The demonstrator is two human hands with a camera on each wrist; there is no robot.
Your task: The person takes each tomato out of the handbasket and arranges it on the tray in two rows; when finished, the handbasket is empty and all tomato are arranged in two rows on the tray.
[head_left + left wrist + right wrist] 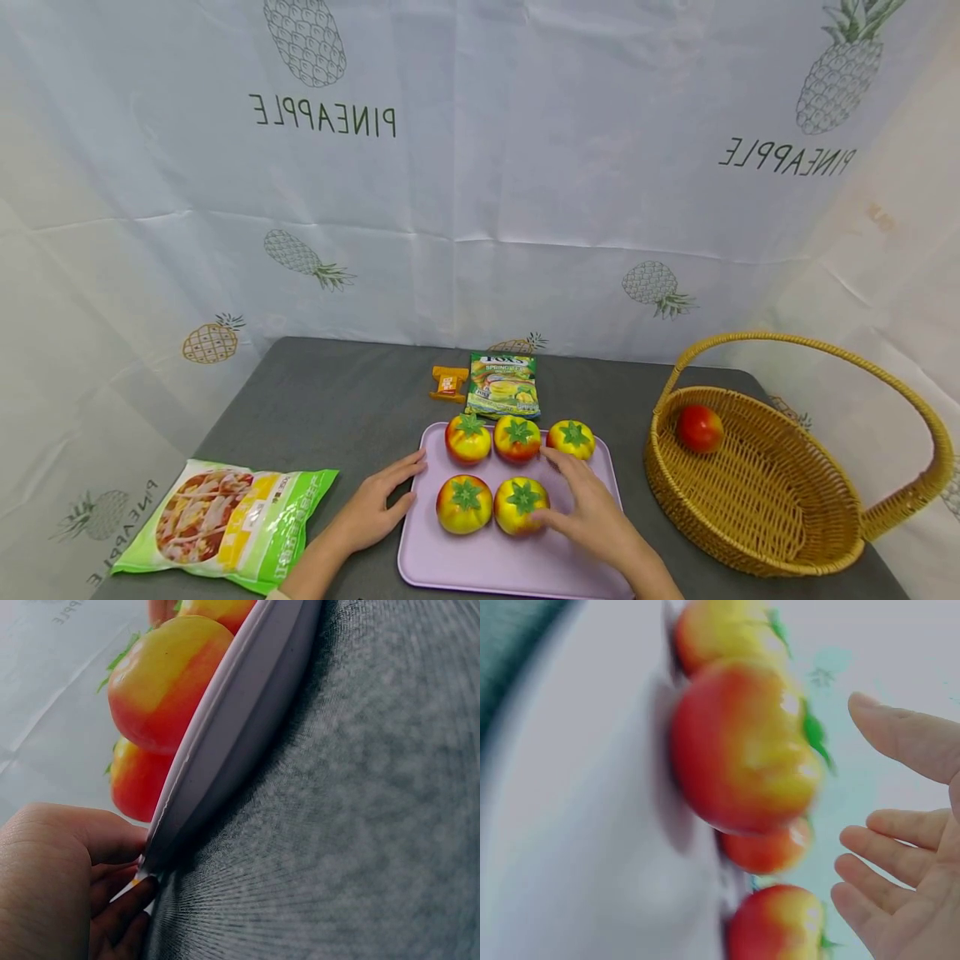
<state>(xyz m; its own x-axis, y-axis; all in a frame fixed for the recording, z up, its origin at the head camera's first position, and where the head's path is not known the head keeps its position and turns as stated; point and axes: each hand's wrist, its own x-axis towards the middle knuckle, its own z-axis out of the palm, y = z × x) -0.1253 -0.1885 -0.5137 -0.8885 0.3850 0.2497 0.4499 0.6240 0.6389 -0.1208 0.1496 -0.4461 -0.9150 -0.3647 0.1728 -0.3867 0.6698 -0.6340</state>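
A lilac tray (450,562) bears several red-and-yellow, tomato-like fruits with green leafy tops, in a front and a back row. My left hand (375,510) touches the tray's left rim with thumb and fingertips, fingers extended; the left wrist view shows the thumb (116,836) right at the rim. Over the right part of the tray my right hand (592,517) is spread, holding nothing. Its thumb overlaps the front right fruit (521,507) in the head view, and its fingertips are close to the back right fruit (572,439). In the right wrist view a gap separates the palm from the nearest fruit (742,746).
To the right stands a wicker basket (757,500) with a tall handle and a red fruit (701,429) inside. A green soup packet (504,385) and a small orange packet (449,383) lie behind the tray. At the left front lies a green-and-white food bag (225,521).
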